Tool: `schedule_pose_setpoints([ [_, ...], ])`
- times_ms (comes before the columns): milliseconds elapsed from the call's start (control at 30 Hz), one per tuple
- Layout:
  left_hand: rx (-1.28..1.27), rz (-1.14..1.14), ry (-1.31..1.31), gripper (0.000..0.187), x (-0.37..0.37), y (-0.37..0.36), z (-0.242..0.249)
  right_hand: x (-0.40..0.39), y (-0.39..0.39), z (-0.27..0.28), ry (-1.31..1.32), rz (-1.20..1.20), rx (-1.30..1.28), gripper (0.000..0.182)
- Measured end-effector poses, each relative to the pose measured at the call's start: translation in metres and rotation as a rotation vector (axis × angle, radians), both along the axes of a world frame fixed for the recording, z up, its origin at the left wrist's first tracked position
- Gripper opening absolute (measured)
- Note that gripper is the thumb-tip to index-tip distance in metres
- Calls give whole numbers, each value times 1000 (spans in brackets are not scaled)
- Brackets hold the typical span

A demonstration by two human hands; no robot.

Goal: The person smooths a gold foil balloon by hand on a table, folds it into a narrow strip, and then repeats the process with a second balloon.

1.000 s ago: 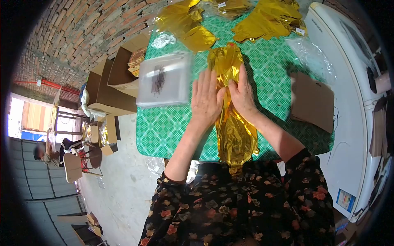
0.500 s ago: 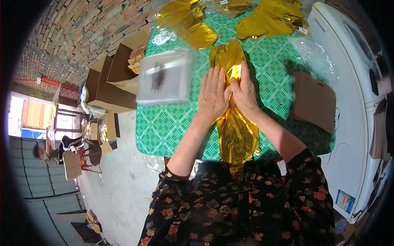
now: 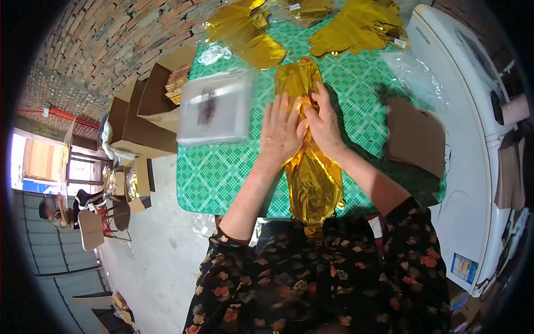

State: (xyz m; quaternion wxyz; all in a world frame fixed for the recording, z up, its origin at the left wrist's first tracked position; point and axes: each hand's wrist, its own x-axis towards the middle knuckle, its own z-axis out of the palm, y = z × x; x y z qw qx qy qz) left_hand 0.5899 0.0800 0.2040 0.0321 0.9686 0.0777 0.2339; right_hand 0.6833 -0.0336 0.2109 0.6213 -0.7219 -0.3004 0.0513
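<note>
A gold foil balloon [image 3: 315, 192], flat and folded into a long strip, lies lengthwise on the green checked tablecloth [image 3: 222, 178] and reaches to the near table edge. My left hand [image 3: 281, 131] rests flat across its left side, fingers stretched out and slightly apart. On the right side, my right hand [image 3: 324, 125] presses on the foil with its fingers spread and a little bent. Both thumbs come close together over the narrow middle of the balloon. Part of the foil is hidden under the palms.
A stack of clear plastic bags [image 3: 214, 108] lies left of my hands. More gold foil balloons [image 3: 359, 28] are spread at the far side. Brown cardboard [image 3: 416, 136] lies at right, beside a white refrigerator [image 3: 467, 167]. Open cardboard boxes [image 3: 158, 92] stand left of the table.
The view has shifted slightly, so most things sit a little further left. My left fingers have spread somewhat, and my right fingers have bent and parted on the foil.
</note>
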Motion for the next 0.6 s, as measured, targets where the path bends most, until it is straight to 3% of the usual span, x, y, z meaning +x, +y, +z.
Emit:
schedule_pose_setpoints([
  [167, -11, 30, 65, 60, 0, -1, 0, 19, -5, 17, 352, 125, 171, 58],
  [267, -20, 36, 84, 60, -1, -3, 6, 41, -15, 29, 32, 34, 72, 54],
  [300, -26, 38, 87, 60, -2, -3, 7, 42, -15, 36, 27, 40, 170, 47],
  [433, -27, 38, 90, 61, -2, -4, 8, 44, -7, 50, -337, 155, -70, 36],
  [600, 15, 9, -9, 58, 0, -3, 4, 73, 19, 32, -677, 472, -465, 50],
])
